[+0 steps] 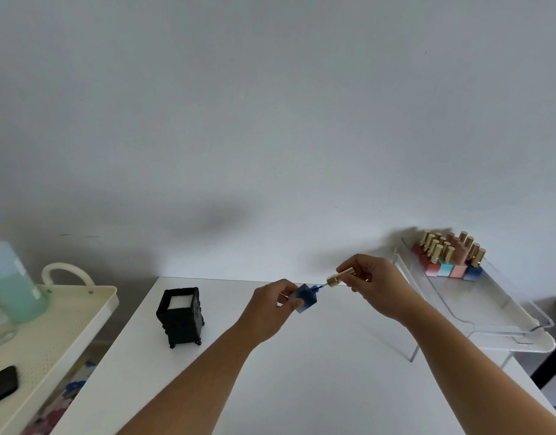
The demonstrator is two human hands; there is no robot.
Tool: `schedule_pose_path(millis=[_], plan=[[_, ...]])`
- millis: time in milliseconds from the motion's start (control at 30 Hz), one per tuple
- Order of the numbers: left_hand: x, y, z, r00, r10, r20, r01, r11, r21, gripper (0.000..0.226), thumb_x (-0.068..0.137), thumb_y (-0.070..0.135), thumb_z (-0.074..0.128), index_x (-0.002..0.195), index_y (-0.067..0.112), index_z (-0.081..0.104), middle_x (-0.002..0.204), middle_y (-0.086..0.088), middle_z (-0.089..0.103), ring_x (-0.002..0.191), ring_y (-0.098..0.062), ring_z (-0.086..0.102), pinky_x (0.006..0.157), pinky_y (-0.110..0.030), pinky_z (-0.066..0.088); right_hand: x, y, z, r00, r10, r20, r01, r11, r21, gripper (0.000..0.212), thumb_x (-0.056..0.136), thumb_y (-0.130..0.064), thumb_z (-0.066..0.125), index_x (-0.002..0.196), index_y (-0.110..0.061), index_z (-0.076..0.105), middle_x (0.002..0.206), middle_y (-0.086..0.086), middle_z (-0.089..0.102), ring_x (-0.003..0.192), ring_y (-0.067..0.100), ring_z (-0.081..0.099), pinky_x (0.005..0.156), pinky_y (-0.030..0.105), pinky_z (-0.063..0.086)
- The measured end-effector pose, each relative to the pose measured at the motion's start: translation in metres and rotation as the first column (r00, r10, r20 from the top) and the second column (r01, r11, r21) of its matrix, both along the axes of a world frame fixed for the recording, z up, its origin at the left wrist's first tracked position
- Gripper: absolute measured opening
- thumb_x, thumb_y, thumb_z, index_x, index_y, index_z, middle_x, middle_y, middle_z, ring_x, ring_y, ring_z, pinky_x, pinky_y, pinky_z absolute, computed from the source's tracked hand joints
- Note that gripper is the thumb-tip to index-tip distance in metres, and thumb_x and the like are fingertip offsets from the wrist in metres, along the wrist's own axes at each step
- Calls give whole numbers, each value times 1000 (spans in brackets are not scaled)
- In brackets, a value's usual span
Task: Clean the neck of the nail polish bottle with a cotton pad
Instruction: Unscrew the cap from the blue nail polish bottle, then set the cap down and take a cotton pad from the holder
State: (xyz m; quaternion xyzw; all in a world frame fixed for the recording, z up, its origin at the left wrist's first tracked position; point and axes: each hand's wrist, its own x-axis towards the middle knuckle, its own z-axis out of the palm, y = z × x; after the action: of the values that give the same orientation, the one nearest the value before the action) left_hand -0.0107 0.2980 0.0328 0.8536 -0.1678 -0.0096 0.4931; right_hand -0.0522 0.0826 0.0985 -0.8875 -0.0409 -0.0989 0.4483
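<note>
I see the left hand (272,306) gripping the blue nail polish bottle (306,298) above the white table (301,372), tilted, neck (315,289) toward the right. Right hand (372,285) pinches the gold cap (339,277), just off the neck. White pads sit in the black holder (180,312), well left.

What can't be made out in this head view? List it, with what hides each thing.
- Neck of the blue square nail polish bottle: too small to show any residue.
- Brush under the gold cylindrical cap: too small, partly inside the neck.
- White contents of the black ornate box: walls hide all but the top.
- Pale green liquid bottle: blurred, cut by the left edge.
</note>
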Motion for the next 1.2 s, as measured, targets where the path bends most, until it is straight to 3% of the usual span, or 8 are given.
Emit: schedule_pose_path(millis=[200,400,567,800,933,1000,1067,1200], plan=[[2,-1,-1,1000,6,-4,-6,1000,-1,13,85,22,62,98,19,64,100,1,69,85,-10,62,70,-16,44,0,-3,2,1000,-11,17,12,1000,-15,13,85,-13,64,83,-25,67,64,-1,64,51,0,53,49,9,39],[3,-1,-2,1000,4,-12,-5,1000,-11,13,85,21,62,97,17,64,97,-1,69,79,-9,59,72,-21,45,1,-4,6,1000,-8,27,8,1000,13,12,86,-11,63,85,-22,68,76,12,69,63,12,58,56,20,41],[2,-1,-2,1000,-11,-16,10,1000,-26,12,86,20,62,97,16,64,98,-2,69,78,-12,59,79,-29,48,1,0,4,1000,15,18,-15,1000,-21,18,86,-12,63,81,-29,65,75,7,68,65,16,57,59,24,45],[2,0,-3,1000,-10,-24,9,999,-32,10,86,21,61,95,18,63,94,0,68,77,-12,59,78,-28,48,2,-1,-3,999,4,32,-3,999,-44,16,85,-13,64,81,-29,65,78,9,70,73,26,62,67,33,50],[1,4,-8,999,2,-42,-4,999,-42,6,86,20,61,92,20,63,88,5,66,75,-10,59,75,-26,46,5,-5,-8,1000,-3,19,3,1000,0,15,85,-12,64,84,-27,66,76,8,69,65,16,60,60,25,47],[1,6,-13,998,16,-66,-20,998,-56,4,86,21,61,88,24,62,83,8,65,74,-10,59,74,-26,46,5,-6,-13,1000,-8,-2,8,998,67,14,86,-11,63,85,-24,67,70,3,66,59,6,58,57,21,45],[2,8,-20,993,28,-118,-40,994,-103,5,86,20,62,87,25,62,82,8,65,73,-10,61,76,-27,49,4,-7,-21,999,-15,-34,22,971,236,15,86,-6,61,86,-20,68,67,1,66,58,5,59,54,21,46],[2,14,-39,970,46,-240,-98,973,-209,6,86,21,63,92,20,65,86,5,67,77,-14,64,83,-32,55,-1,-1,-47,974,29,-223,132,727,674,8,87,-4,60,87,-10,65,74,10,70,67,17,69,56,23,54]])
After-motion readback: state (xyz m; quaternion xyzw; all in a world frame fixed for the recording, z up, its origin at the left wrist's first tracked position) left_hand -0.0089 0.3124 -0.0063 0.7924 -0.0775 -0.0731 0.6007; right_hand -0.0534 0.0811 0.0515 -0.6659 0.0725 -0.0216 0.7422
